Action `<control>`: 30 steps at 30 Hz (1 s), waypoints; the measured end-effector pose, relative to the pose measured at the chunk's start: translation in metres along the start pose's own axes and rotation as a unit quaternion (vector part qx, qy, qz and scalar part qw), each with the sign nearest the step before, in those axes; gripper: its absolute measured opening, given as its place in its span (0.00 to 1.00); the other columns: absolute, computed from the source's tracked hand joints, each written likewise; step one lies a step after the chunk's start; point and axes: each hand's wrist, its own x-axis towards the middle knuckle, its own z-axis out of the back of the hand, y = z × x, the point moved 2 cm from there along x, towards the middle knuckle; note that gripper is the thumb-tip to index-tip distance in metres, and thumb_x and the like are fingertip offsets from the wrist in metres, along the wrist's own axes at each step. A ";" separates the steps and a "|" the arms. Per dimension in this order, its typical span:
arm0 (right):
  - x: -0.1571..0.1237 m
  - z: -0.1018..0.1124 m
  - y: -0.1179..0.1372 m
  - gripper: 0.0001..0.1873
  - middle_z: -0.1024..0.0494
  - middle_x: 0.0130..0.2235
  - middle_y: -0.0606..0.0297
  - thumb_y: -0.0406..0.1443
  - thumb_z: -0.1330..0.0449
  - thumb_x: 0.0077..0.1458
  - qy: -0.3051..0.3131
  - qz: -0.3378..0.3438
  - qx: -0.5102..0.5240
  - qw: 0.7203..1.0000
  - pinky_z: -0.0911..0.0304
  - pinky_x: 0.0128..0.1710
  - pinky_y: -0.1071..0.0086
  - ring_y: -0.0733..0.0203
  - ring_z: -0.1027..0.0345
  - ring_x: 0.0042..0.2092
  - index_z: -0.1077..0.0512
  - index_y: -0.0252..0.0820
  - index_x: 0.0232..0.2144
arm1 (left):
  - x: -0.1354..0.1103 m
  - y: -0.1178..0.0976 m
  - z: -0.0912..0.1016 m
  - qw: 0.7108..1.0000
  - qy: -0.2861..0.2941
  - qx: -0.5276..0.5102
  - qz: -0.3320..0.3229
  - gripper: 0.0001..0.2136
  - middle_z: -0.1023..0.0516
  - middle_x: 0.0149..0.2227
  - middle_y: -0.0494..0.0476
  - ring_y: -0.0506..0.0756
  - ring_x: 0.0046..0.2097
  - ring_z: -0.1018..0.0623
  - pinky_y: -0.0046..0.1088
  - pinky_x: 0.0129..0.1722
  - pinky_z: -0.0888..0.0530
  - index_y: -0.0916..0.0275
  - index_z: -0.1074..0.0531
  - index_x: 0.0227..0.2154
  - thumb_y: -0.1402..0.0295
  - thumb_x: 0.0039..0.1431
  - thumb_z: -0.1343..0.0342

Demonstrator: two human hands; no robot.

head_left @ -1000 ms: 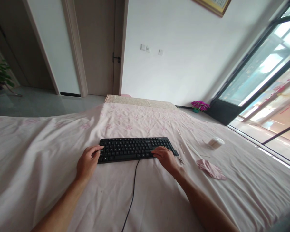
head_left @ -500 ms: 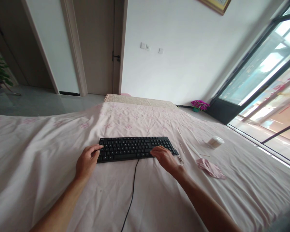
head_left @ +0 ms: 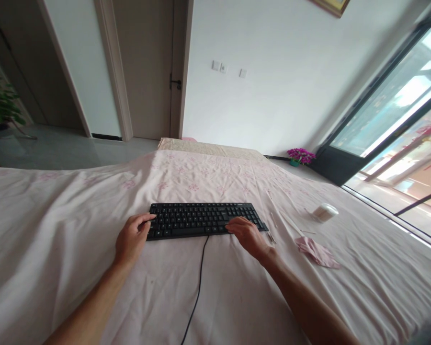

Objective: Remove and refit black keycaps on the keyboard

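Observation:
A black keyboard (head_left: 190,221) lies flat on the pink cloth, its cable (head_left: 200,282) running down from the near edge. At its left end, my left hand (head_left: 132,235) is closed around the corner, index finger on the keys and thumb beside the edge. My right hand (head_left: 247,235) rests over the lower right keys with its fingers bent and close together; whatever may be between the fingertips is hidden. Thin swab-like sticks (head_left: 272,237) lie just right of the keyboard.
A white round tub (head_left: 325,212) lies on the right, near a crumpled pink cloth (head_left: 318,252). The wrinkled floral sheet (head_left: 165,297) covers the whole surface. Beyond stand a pot of purple flowers (head_left: 300,156), a closed door (head_left: 143,72) and a glass door (head_left: 380,115).
The whole view has shifted slightly, so everything sits a little farther right. Both hands keep nearly the same place on the keyboard.

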 end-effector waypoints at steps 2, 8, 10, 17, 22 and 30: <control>0.000 0.000 0.001 0.13 0.23 0.38 0.62 0.34 0.48 0.63 0.006 -0.001 -0.013 1.000 0.35 0.41 0.67 0.60 0.31 0.40 0.22 0.47 0.37 | 0.000 0.000 0.000 1.000 -0.001 0.000 0.002 0.14 0.25 0.48 0.53 0.57 0.51 0.27 0.32 0.52 0.32 0.57 0.24 0.40 0.63 0.56 0.53; 0.001 0.001 0.002 0.13 0.23 0.39 0.62 0.34 0.48 0.63 0.019 0.001 -0.031 0.999 0.35 0.41 0.68 0.60 0.32 0.41 0.22 0.46 0.37 | 0.000 0.001 -0.001 1.000 0.001 -0.004 0.000 0.14 0.26 0.48 0.53 0.57 0.50 0.27 0.32 0.53 0.33 0.56 0.24 0.40 0.63 0.56 0.52; 0.001 0.002 0.004 0.14 0.23 0.39 0.62 0.34 0.49 0.63 0.033 0.007 -0.043 0.999 0.35 0.41 0.68 0.60 0.32 0.42 0.23 0.46 0.39 | 0.000 0.002 -0.001 1.000 0.001 -0.003 0.000 0.14 0.26 0.49 0.53 0.57 0.51 0.27 0.32 0.53 0.33 0.56 0.25 0.41 0.63 0.56 0.52; -0.005 0.003 0.012 0.18 0.25 0.42 0.62 0.30 0.53 0.64 0.044 -0.009 -0.057 0.997 0.36 0.44 0.67 0.60 0.33 0.43 0.25 0.46 0.44 | 0.000 0.003 -0.001 1.000 -0.003 -0.002 -0.002 0.14 0.26 0.49 0.53 0.57 0.51 0.27 0.32 0.53 0.33 0.56 0.24 0.41 0.64 0.56 0.52; -0.008 0.001 0.016 0.17 0.25 0.40 0.60 0.31 0.52 0.63 0.038 -0.015 -0.112 0.993 0.38 0.42 0.63 0.57 0.36 0.43 0.23 0.47 0.42 | 0.000 0.003 -0.002 1.000 -0.002 0.002 -0.002 0.14 0.25 0.48 0.52 0.56 0.50 0.27 0.32 0.53 0.32 0.55 0.24 0.40 0.64 0.56 0.52; -0.015 0.000 -0.006 0.26 0.25 0.43 0.65 0.22 0.53 0.54 -0.027 -0.065 -0.014 0.997 0.38 0.46 0.64 0.60 0.35 0.45 0.22 0.53 0.39 | 0.001 0.000 -0.001 1.000 -0.005 0.000 0.022 0.15 0.24 0.47 0.54 0.56 0.49 0.26 0.31 0.51 0.31 0.57 0.26 0.44 0.64 0.56 0.53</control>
